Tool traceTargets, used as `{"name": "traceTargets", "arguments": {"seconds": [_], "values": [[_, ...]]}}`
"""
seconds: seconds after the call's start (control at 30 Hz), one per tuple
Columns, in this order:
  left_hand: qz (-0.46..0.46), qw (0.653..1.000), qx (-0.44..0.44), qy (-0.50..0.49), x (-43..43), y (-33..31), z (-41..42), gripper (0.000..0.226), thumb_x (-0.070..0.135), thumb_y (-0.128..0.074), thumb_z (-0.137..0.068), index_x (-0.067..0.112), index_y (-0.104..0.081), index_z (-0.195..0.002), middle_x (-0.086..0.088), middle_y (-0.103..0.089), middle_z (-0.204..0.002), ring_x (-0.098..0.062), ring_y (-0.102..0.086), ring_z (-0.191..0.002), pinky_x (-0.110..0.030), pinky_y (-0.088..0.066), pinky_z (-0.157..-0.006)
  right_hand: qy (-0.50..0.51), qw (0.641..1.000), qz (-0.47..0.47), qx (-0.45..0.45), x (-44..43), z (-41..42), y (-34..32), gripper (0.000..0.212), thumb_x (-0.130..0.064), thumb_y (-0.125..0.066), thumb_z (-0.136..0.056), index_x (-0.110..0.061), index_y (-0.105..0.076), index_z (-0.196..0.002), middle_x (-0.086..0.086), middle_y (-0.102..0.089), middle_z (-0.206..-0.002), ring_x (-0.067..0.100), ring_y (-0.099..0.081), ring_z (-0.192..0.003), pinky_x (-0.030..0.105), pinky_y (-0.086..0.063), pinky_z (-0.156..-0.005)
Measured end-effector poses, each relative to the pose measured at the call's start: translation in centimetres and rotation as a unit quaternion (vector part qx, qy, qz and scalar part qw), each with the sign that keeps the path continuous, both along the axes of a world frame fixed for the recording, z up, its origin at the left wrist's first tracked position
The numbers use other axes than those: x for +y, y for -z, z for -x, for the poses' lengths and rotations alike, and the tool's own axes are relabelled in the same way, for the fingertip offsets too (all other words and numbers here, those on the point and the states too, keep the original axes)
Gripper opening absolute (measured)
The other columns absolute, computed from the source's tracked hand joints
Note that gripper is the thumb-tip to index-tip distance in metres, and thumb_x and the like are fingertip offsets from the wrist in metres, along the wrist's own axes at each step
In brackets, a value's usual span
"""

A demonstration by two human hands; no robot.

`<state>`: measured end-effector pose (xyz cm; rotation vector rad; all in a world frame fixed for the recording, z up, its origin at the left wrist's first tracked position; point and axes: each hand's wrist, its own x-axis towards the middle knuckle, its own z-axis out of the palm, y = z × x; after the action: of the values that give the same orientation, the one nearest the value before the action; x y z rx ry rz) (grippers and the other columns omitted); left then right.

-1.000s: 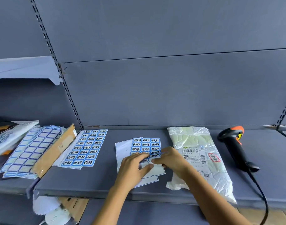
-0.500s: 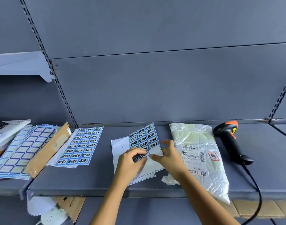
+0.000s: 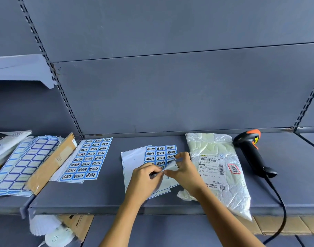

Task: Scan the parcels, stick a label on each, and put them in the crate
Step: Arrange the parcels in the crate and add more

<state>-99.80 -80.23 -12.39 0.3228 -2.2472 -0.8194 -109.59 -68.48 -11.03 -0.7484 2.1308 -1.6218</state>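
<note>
Near the shelf's (image 3: 108,196) front edge, the left hand (image 3: 145,177) has a fingertip grip on the label sheet (image 3: 159,154). The right hand (image 3: 185,171) pinches its curled-up corner. The labels read "退回件". The parcel (image 3: 211,145) lies just right, overhanging the front edge, and is printed "G079" and "武义".

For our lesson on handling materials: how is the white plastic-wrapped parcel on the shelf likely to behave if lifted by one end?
The parcel would probably sag, not stay flat: its wrap is wrinkled and its near end hangs past the shelf edge. The glossy film may slip in a grip. It looks soft-filled, so likely light, though contents are hidden.
</note>
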Motion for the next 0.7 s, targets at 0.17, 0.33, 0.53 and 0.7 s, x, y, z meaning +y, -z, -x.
{"name": "traceTargets", "arguments": {"seconds": [0.17,0.33,0.53,0.7], "values": [[-0.031,0.999,-0.015,0.0,0.0,-0.3,0.0,0.009,0.003,-0.075,-0.074,0.011,-0.074,-0.073,0.012,-0.069,-0.077,-0.001,-0.064,-0.078,-0.011,-0.05,-0.069,-0.009,1.0,-0.007,0.022,0.3,-0.2,-0.3,0.05,-0.006,-0.075,-0.077,-0.016,-0.036,-0.106,-0.012,-0.049,-0.101,0.012,-0.051,-0.1,0.002,-0.037,-0.064],[-0.118,0.992,-0.032,-0.017,0.1,-0.7,-0.2,0.014,0.005,-0.07,-0.078,0.017,-0.073,-0.071,0.015,-0.069,-0.073,0.0,-0.063,-0.075,-0.008,-0.046,-0.069,-0.032,0.996,-0.032,0.072,0.5,-0.5,-0.7,0.049,-0.011,-0.074,-0.078,-0.019,-0.036,-0.108,-0.007,-0.049,-0.106,0.017,-0.051,-0.097,0.022,-0.039,-0.076],[-0.234,0.971,-0.006,-0.045,-0.4,-0.8,-0.3,0.02,0.005,-0.066,-0.083,0.019,-0.067,-0.068,0.013,-0.067,-0.07,0.0,-0.058,-0.065,-0.013,-0.045,-0.065,-0.051,0.987,-0.075,0.129,0.5,-0.6,-0.9,0.047,-0.011,-0.065,-0.08,-0.029,-0.049,-0.12,0.008,-0.062,-0.086,0.01,-0.041,-0.056,0.021,-0.036,-0.056],[-0.222,0.974,0.011,-0.047,-0.5,-0.8,-0.4,0.017,0.012,-0.065,-0.084,0.017,-0.062,-0.068,0.012,-0.064,-0.066,-0.003,-0.055,-0.062,-0.019,-0.043,-0.062,-0.059,0.979,-0.127,0.145,0.4,-0.6,-1.2,0.037,-0.013,-0.062,-0.082,-0.03,-0.063,-0.115,-0.009,-0.062,-0.083,-0.006,-0.05,-0.052,0.005,-0.037,-0.052]]}}
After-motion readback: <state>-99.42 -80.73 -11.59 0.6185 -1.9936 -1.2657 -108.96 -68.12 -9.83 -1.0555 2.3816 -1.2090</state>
